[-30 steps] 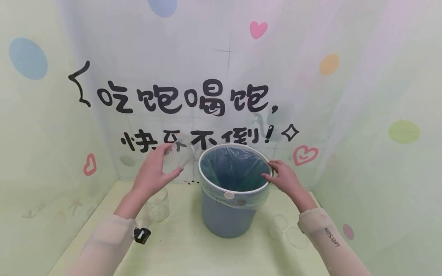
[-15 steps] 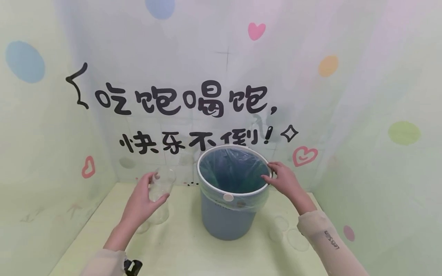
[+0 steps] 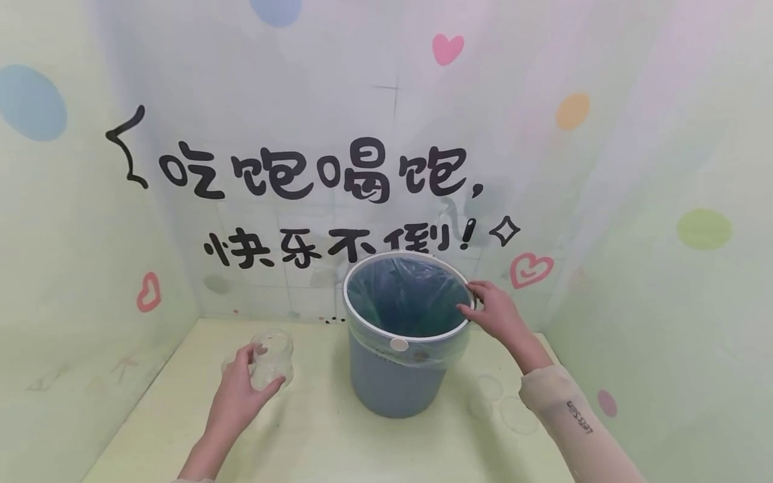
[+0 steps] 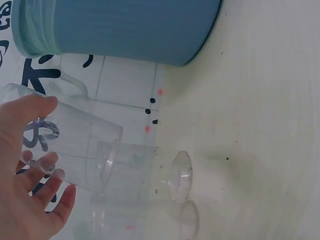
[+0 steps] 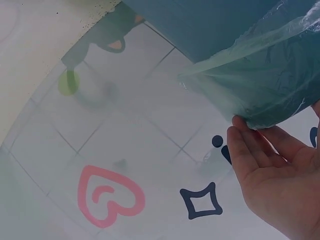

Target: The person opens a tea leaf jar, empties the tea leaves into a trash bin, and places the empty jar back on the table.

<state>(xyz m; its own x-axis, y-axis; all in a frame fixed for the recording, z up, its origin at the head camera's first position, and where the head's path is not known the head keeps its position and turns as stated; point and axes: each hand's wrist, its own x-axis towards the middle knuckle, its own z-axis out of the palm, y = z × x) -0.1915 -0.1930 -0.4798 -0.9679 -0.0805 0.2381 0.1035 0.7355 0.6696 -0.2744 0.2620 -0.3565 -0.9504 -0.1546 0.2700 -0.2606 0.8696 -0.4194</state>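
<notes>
My left hand (image 3: 238,392) holds a clear plastic cup (image 4: 80,135), its thumb on one side and fingers on the other. The cup is tilted in the left wrist view, just above the table. Beside it stand two more clear cups, one near cup (image 4: 172,175) and another cup (image 4: 187,220) partly cut off by the frame. My right hand (image 3: 498,308) grips the white rim of the blue trash bin (image 3: 392,386), thumb over the inner edge. In the right wrist view its fingers (image 5: 245,145) touch the green bin liner (image 5: 250,95) folded over the outside.
Two faint, clear round shapes lie right of the bin, a far one (image 3: 489,388) and a near one (image 3: 519,414). The pale table (image 3: 338,443) meets a printed backdrop (image 3: 338,87) behind and on both sides.
My left hand has come down and to the left with the cup, from beside the bin's rim to the cups on the table. The right hand stays at the rim.
</notes>
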